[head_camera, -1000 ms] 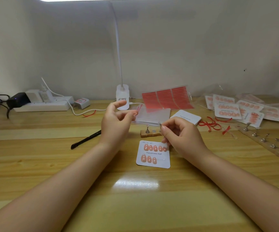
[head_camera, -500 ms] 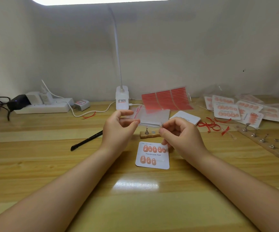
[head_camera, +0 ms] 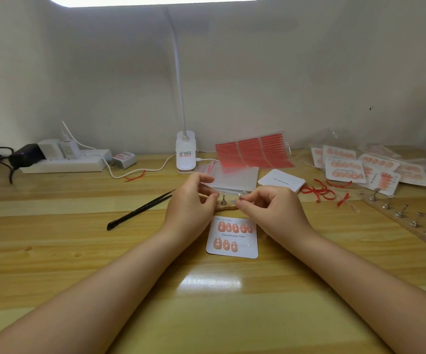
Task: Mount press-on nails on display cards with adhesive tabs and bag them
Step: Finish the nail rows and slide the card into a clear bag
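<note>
A white display card (head_camera: 232, 237) printed "Handmade Nail" lies flat in front of me with several peach press-on nails stuck on it. Just behind it is a short wooden strip (head_camera: 228, 206) with one metal nail stand (head_camera: 223, 199) upright on it. My left hand (head_camera: 191, 203) has its fingers curled at the strip's left end and holds it down. My right hand (head_camera: 270, 209) pinches a second small metal stand (head_camera: 241, 195) between thumb and forefinger, just above the strip's right end. I cannot see whether a nail sits on that stand.
Clear bags (head_camera: 232, 178) are stacked behind the hands, with red adhesive tab sheets (head_camera: 254, 152) and blank cards (head_camera: 282, 180) nearby. Bagged finished cards (head_camera: 347, 169), red peeled strips (head_camera: 319, 191) and a long strip of stands (head_camera: 406, 222) lie right. Black tweezers (head_camera: 140, 210), lamp base (head_camera: 186, 155) and power strip (head_camera: 64, 162) are left.
My left hand came down from in front of the bag stack to the short wooden strip. My right hand kept its pinch on the small metal stand and barely moved.
</note>
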